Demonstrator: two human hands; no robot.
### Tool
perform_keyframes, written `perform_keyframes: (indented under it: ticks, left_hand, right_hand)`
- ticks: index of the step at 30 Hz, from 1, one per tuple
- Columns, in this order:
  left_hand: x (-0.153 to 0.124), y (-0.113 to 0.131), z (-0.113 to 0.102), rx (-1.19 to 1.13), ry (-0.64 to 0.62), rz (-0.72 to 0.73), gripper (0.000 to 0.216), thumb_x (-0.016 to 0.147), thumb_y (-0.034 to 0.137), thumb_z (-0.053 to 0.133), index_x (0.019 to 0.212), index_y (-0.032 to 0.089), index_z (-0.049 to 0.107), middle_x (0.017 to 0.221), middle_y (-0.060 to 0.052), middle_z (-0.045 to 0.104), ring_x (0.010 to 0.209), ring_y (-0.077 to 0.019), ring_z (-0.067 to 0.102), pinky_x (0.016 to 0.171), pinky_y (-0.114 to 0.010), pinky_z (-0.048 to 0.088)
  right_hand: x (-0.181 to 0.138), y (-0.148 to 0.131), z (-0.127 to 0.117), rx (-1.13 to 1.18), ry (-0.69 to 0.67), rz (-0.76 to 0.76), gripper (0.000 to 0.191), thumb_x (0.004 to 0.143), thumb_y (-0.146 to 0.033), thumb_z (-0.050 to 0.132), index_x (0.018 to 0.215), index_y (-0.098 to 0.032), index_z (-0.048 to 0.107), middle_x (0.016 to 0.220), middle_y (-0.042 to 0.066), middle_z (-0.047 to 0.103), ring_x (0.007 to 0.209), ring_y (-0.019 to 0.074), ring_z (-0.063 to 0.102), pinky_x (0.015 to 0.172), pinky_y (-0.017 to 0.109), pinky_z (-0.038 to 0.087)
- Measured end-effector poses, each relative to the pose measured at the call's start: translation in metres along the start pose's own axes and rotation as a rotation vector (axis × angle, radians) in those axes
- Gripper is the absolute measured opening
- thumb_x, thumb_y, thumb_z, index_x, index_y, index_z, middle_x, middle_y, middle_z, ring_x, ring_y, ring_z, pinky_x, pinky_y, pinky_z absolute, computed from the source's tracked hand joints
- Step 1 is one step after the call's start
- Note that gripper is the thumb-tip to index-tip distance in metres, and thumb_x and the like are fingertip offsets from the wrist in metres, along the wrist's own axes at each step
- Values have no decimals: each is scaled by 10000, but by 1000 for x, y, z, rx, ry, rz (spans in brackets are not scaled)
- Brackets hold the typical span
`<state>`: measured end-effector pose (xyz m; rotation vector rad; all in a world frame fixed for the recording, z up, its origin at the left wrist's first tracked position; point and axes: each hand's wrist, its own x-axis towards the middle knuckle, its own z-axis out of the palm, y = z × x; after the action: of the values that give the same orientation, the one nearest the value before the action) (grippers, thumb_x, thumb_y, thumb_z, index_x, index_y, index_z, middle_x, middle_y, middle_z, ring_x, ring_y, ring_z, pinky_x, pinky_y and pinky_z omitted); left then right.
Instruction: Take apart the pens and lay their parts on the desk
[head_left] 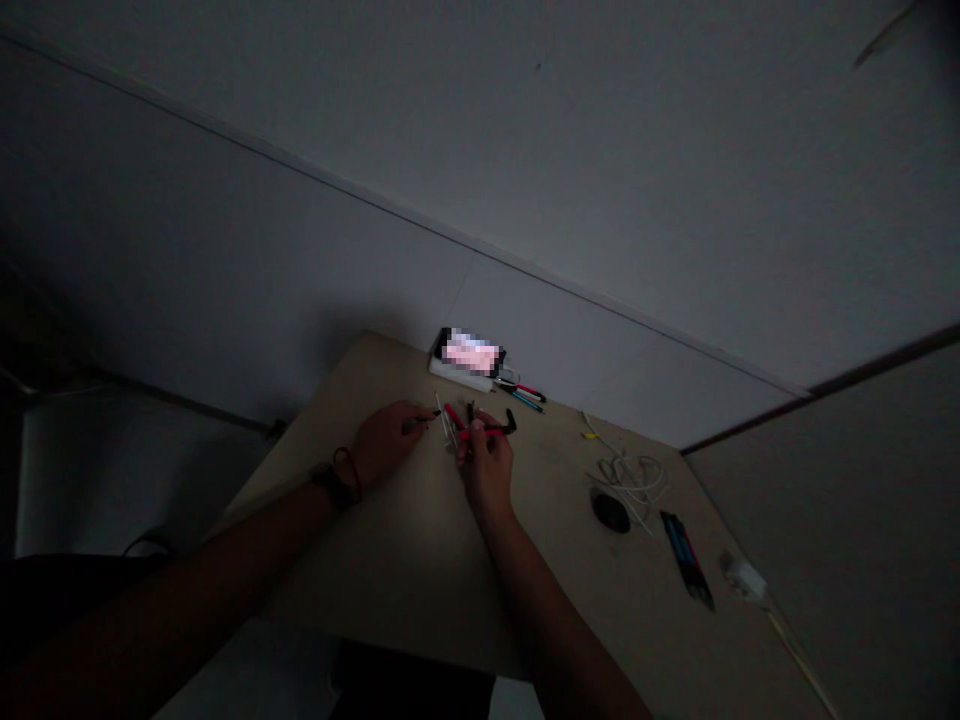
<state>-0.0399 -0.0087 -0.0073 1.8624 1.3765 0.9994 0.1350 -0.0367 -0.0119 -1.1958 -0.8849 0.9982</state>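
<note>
My left hand [384, 437] rests over the table with its fingers pinched round a small dark piece [421, 420], too dim to name. Just to its right, my right hand [489, 470] is closed on a red pen part [491, 432] with a black end pointing right. Thin white sticks [445, 425] lie between the two hands. Beside them is another red pen part [453, 414], and a short black piece [470, 410] shows above my right fingers. In this low light I cannot tell exactly which pieces touch my fingertips.
Against the wall, a lit phone [472, 353] leans on a white box [461, 377]. A blue pen [523, 398] and a red one [529, 390] lie near it. Rightward are a coiled white cable [637, 480], a dark mouse [610, 510], a pack of pens [686, 560] and a white plug [744, 578].
</note>
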Motion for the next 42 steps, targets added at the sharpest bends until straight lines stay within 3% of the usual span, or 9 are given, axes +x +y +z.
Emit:
perform_keyframes:
  ticks: [2,8,14,21,28,33,38,42]
  left_hand:
    - [0,-1,0,-8,1,2,253,867,272,591,1035,266,781,1086,-54,761,1008,-241,685,940,-375,513]
    - [0,0,0,0,13,9,250,872,291,604,1049,257,777,1038,-60,760,964,-237,681,935,-373,511]
    - [0,2,0,19,8,19,261,901,304,564,1048,247,772,1104,-72,744,1017,-248,675,944,-388,505]
    - [0,2,-1,55,-8,30,261,896,294,558,1029,254,780,1053,-66,741,957,-237,680,888,-359,526]
    - [0,8,-4,124,-68,18,282,926,291,523,1053,246,772,1105,-46,731,1031,-220,674,940,-352,513]
    - [0,9,-4,138,-70,7,274,928,294,535,1048,251,778,1121,-49,729,1026,-219,678,935,-350,517]
    - [0,7,-3,123,-73,8,276,926,283,540,1063,241,777,1111,-53,733,1015,-213,682,926,-348,518]
    - [1,3,-2,119,-67,25,273,924,279,542,1054,248,780,1111,-48,732,1009,-211,682,924,-351,520]
  right_hand:
    - [-2,-3,2,-9,-38,2,524,815,-510,718,1203,-172,620,513,-94,570,402,93,466,402,196,345]
    - [-6,-10,2,-53,-89,4,508,860,-477,659,1255,-159,641,505,-91,556,368,73,377,357,193,275]
    - [-4,-7,2,-104,-67,-27,425,804,-408,732,1156,-179,665,522,-102,561,397,74,460,377,169,345]
    - [-6,-5,3,-101,-117,10,285,820,-390,713,1006,-176,689,749,5,721,516,102,624,433,179,466]
    - [-6,-1,1,-122,-137,0,448,798,-394,743,1198,-219,645,785,-8,699,587,132,663,449,197,502]
    - [-4,0,0,-140,-122,-1,425,796,-446,730,1149,-218,668,820,11,708,577,128,649,457,214,509]
    - [-6,-3,2,-209,-167,7,376,784,-515,720,921,-166,711,675,27,694,527,133,606,446,227,486]
    - [-9,-4,4,-218,-203,-6,385,789,-531,712,903,-163,708,620,17,672,496,129,578,442,232,466]
